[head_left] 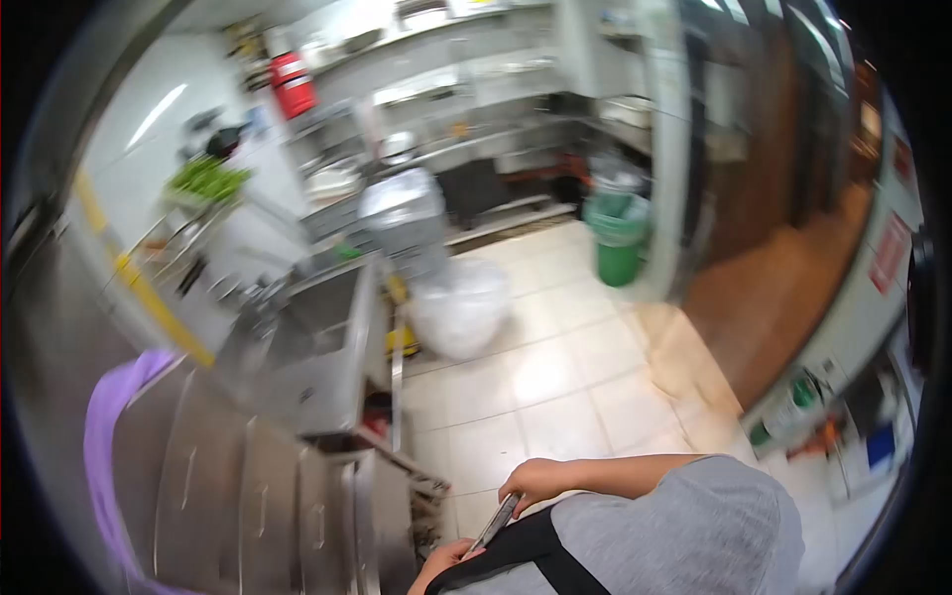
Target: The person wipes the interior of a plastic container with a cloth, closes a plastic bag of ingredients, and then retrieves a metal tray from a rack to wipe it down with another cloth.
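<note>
Close in front of the apron at the bottom of the head view, my right hand (535, 482) is closed around the upper end of a thin, flat, greyish object (495, 523). At its lower end is my left hand (448, 561), fingers curled against it and partly cut off by the frame edge. The object slants between both hands; blur and its small size hide what kind of thing it is. Grey sleeve and black apron (526, 545) lie just behind it.
A steel sink (332, 307) stands on the left, beside steel drawers or cabinets (268, 496). A clear plastic bag (461, 307) rests on the tiled floor (535, 377). A green bin (617, 243) is farther back. On the right is a doorway with brown flooring (773, 307).
</note>
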Available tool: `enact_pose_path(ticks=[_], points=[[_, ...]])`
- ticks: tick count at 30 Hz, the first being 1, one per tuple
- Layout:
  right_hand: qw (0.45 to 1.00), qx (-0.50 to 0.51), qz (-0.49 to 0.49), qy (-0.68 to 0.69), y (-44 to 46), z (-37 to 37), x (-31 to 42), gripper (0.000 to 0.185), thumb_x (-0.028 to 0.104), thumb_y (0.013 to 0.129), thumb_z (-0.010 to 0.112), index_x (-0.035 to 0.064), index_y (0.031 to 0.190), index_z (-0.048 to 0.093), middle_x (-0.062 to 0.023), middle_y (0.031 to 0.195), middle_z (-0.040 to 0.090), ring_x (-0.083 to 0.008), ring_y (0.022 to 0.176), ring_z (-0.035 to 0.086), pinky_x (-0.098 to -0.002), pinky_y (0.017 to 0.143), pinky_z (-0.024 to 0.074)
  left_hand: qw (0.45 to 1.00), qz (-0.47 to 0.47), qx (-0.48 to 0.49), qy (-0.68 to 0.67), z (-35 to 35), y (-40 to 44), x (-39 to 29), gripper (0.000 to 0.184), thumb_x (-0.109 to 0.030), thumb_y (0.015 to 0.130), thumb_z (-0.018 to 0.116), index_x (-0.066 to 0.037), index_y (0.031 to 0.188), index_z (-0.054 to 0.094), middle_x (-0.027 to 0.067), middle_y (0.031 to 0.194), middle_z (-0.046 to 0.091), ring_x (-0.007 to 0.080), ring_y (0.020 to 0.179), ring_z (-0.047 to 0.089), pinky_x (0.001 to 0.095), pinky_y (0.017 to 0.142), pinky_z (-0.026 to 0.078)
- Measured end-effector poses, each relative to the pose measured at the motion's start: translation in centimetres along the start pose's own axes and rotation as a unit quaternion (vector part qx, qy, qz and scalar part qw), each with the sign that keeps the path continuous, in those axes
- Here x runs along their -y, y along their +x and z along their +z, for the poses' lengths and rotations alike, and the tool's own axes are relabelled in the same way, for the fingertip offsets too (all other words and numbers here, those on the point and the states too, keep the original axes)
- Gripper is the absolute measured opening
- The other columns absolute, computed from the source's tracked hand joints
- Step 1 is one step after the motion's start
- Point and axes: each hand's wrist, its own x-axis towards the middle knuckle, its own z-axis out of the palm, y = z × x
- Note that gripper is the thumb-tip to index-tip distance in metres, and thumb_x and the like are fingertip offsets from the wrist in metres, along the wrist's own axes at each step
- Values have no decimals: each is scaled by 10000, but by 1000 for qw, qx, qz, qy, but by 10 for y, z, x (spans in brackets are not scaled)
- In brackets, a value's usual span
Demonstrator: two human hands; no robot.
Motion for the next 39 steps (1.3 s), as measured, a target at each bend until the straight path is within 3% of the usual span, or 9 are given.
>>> enact_pose_path(ticks=[2, 8, 15, 24, 33, 35, 37, 38, 39], points=[[995, -77, 60, -11, -63, 3, -22, 359, 414, 698, 715, 142, 913, 620, -112, 683, 612, -332, 682, 600, -426, 585, 451, 994, -23, 93, 56, 10, 56, 9, 304, -369, 846, 627, -105, 992, 669, 83, 808, 652, 173, 675, 612, 256, 634, 458], [922, -319, 186, 118, -231, -2, -58, 300, 347, 759, 707, 72, 819, 603, -119, 659, 573, -231, 591, 565, -340, 541, 421, 892, 248, 79, 369, 94, 184, -157, 354, -331, 739, 689, -212, 1069, 639, 68, 807, 608, 269, 786, 604, 371, 643, 479], [776, -527, 316, 138, -373, 36, -69, 304, 329, 742, 712, 59, 807, 588, -101, 740, 573, -221, 688, 576, -332, 605, 439, 795, 428, 162, 399, 242, 290, -209, 214, -226, 727, 664, -160, 929, 639, 56, 755, 564, 269, 724, 578, 406, 660, 441], [605, -643, 469, 25, -477, 71, -34, 325, 348, 743, 716, 72, 838, 575, -81, 820, 571, -271, 830, 556, -361, 720, 454, 676, 494, 413, 358, 398, 381, -276, 159, -191, 722, 686, -80, 785, 591, 76, 758, 562, 286, 761, 572, 385, 667, 457], [267, -759, 582, 118, -541, 87, 34, 341, 315, 742, 728, 34, 692, 542, -109, 671, 517, -243, 736, 506, -325, 619, 397, 476, 640, 569, 200, 599, 395, -385, 120, -131, 708, 640, -76, 752, 542, 82, 729, 534, 291, 742, 543, 400, 637, 419], [137, -840, 520, 68, -549, 116, 38, 290, 241, 747, 727, 35, 681, 534, -85, 651, 494, -223, 701, 481, -318, 618, 389, 425, 693, 561, 157, 635, 376, -408, 105, -105, 690, 628, -88, 735, 535, 70, 710, 520, 280, 724, 537, 400, 615, 403], [-33, -790, 603, -104, -556, 132, 47, 276, 191, 766, 707, 32, 641, 519, -69, 696, 503, -209, 728, 474, -311, 628, 386, 347, 775, 514, 122, 669, 352, -423, 114, -75, 648, 606, -127, 709, 525, 32, 676, 486, 245, 679, 515, 384, 573, 365], [-112, -769, 628, -36, -558, 132, 58, 210, 183, 773, 701, 52, 739, 540, -94, 871, 513, -211, 826, 484, -316, 694, 416, 319, 808, 487, 86, 689, 340, -426, 98, -100, 652, 586, -156, 692, 517, -1, 658, 458, 210, 638, 494, 370, 547, 337], [-191, -792, 578, 39, -559, 146, 57, 338, 212, 804, 681, 86, 1072, 520, -137, 1141, 459, -235, 1006, 485, -342, 813, 444, 304, 805, 503, 87, 707, 328, -432, 98, -100, 652, 586, -156, 692, 517, -1, 658, 458, 210, 638, 494, 370, 547, 337]])
